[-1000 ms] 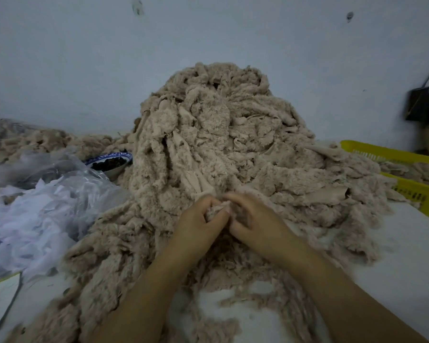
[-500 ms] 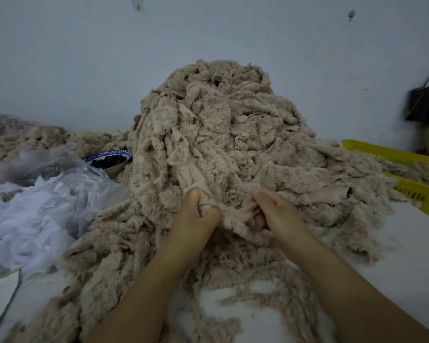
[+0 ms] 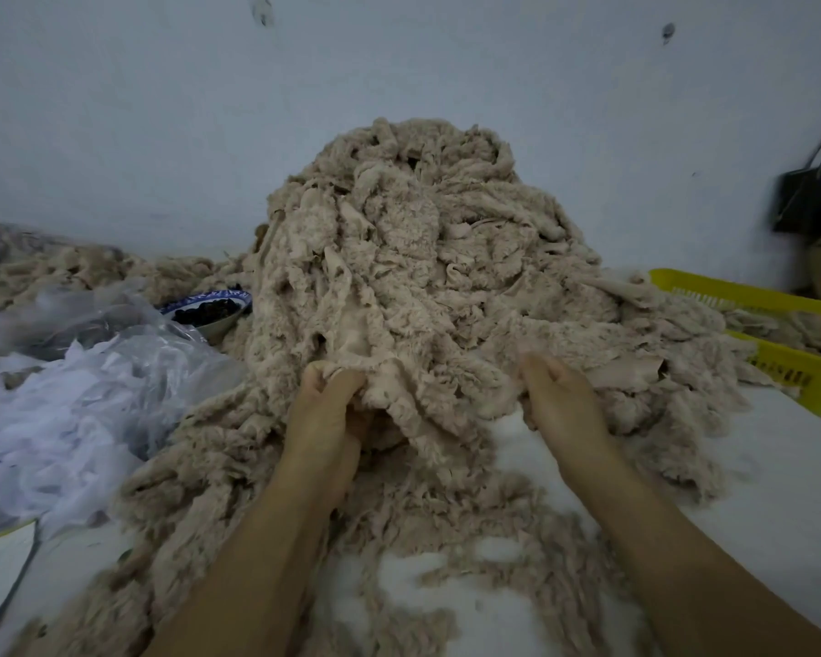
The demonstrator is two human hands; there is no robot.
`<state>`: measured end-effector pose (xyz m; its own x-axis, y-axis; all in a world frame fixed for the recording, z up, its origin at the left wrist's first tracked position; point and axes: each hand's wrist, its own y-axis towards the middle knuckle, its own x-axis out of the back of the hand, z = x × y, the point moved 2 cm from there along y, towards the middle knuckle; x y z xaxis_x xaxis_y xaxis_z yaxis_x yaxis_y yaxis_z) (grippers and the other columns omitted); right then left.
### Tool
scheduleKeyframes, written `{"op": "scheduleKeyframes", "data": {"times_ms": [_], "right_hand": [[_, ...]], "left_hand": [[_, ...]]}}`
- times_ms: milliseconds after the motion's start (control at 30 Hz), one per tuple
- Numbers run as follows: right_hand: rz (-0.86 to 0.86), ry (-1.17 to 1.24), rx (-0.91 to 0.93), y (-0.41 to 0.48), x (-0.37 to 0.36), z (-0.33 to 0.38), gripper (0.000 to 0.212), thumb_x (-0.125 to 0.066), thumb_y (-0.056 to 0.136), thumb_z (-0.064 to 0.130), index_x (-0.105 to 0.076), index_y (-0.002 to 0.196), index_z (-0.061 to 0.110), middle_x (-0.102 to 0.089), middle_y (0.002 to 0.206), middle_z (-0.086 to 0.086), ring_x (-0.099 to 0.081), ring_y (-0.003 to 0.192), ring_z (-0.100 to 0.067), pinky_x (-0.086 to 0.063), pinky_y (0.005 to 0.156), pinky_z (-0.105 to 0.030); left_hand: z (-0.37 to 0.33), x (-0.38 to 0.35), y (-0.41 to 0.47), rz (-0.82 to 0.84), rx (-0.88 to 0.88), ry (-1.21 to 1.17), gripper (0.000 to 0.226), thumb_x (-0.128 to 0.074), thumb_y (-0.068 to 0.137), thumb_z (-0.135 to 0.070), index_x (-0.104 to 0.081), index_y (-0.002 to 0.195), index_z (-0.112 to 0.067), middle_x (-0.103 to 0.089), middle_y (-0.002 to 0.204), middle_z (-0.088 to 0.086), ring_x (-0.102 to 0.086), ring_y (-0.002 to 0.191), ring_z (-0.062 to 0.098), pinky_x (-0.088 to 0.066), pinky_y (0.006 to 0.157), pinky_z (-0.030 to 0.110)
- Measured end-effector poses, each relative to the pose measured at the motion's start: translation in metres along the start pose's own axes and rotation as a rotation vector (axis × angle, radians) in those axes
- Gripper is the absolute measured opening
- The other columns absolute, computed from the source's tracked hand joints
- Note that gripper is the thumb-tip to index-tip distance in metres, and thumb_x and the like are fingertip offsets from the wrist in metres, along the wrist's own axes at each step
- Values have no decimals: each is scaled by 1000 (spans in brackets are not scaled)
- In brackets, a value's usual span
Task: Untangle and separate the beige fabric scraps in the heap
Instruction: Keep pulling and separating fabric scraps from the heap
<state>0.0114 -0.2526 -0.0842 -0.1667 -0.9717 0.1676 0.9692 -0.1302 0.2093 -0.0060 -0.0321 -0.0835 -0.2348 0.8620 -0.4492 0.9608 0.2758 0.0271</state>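
Observation:
A tall heap of fuzzy beige fabric scraps (image 3: 413,258) rises from the white table against the wall. At its near foot, my left hand (image 3: 325,410) grips one end of a beige scrap (image 3: 427,400), fingers curled round a bunched fold. My right hand (image 3: 558,395) grips the other side of the same stretch of fabric, thumb on top. The scrap hangs slack between the two hands. Loose beige strands (image 3: 446,523) trail over the table between my forearms.
Crumpled clear plastic and white cloth (image 3: 67,395) lie at the left. A blue-rimmed bowl with dark contents (image 3: 209,308) sits beside the heap. A yellow basket (image 3: 778,334) holding beige scraps stands at the right. A dark bag (image 3: 811,192) hangs on the wall.
My hands were together at the foot of the heap; they have drawn apart sideways, the right hand moving right, and the scrap now spreads between them.

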Motion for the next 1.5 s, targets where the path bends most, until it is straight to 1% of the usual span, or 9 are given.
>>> {"op": "scheduleKeyframes", "data": {"times_ms": [100, 233, 367, 500, 833, 1000, 1167, 1333, 1500], "right_hand": [[116, -184, 142, -9, -11, 9, 38, -38, 84, 73, -60, 68, 47, -54, 82, 17, -53, 70, 10, -44, 65, -13], [274, -334, 227, -11, -24, 8, 54, -51, 84, 75, -49, 129, 45, -38, 131, 22, -41, 120, 0, -37, 99, -29], [322, -525, 304, -13, -38, 3, 10, -57, 93, 28, -59, 98, 19, -56, 91, 8, -49, 89, -11, -36, 66, -22], [183, -227, 9, -3, -20, 0, 17, -51, 94, 20, -52, 76, 17, -57, 62, 5, -45, 53, -10, -31, 52, -26], [197, 316, -235, -1, -14, 0, 34, -51, 101, 41, -74, 106, 16, -77, 97, -5, -74, 91, -21, -58, 78, -35], [180, 574, -346, -2, -15, 4, 36, -50, 102, 37, -72, 107, 9, -77, 97, -8, -75, 86, -16, -57, 61, -24], [213, 721, -354, -3, -17, 8, 38, -48, 103, 34, -68, 115, 4, -76, 105, -13, -74, 94, -21, -59, 66, -27], [311, 518, -227, -8, -27, 6, 34, -49, 102, 37, -77, 105, 18, -76, 104, -7, -73, 98, -18, -57, 80, -29], [332, 95, -47, -16, -37, 2, 33, -49, 100, 47, -73, 93, 25, -76, 94, 4, -71, 91, -13, -56, 80, -29]], "left_hand": [[-2, -2, -3, 29, -5, 28, 18, -51, 96, 3, -51, 87, -13, -59, 65, 4, -54, 51, 16, -47, 47, 30], [3, -9, -9, 143, -25, 138, 30, -52, 97, 2, -68, 100, -24, -73, 89, 3, -68, 75, 20, -56, 60, 35], [9, -17, -14, 249, -92, 246, 40, -54, 98, -2, -69, 111, -37, -71, 105, -9, -70, 94, 18, -57, 74, 30], [2, -16, -12, 158, -119, 178, 47, -50, 100, -1, -70, 100, -43, -71, 110, -13, -69, 79, 20, -57, 62, 34], [5, -1, -5, -130, -336, 442, 26, -55, 97, -21, -54, 115, -40, -60, 118, -15, -60, 104, 14, -55, 80, 36], [4, -14, -21, 103, -571, 760, 41, -44, 85, -62, -56, 76, -24, -55, 67, -5, -47, 57, 5, -37, 51, 20], [24, -22, -28, 425, -165, 986, 80, -29, 75, -92, -68, 81, -23, -67, 80, -12, -62, 73, 2, -48, 73, 24], [26, -29, -26, 450, 168, 228, 44, -70, 77, -56, -75, 104, -22, -73, 105, 0, -68, 97, 20, -53, 85, 32], [20, -29, -26, 441, 240, 132, 46, -82, 73, -36, -76, 111, -12, -72, 119, 13, -69, 111, 23, -58, 85, 29]]}}
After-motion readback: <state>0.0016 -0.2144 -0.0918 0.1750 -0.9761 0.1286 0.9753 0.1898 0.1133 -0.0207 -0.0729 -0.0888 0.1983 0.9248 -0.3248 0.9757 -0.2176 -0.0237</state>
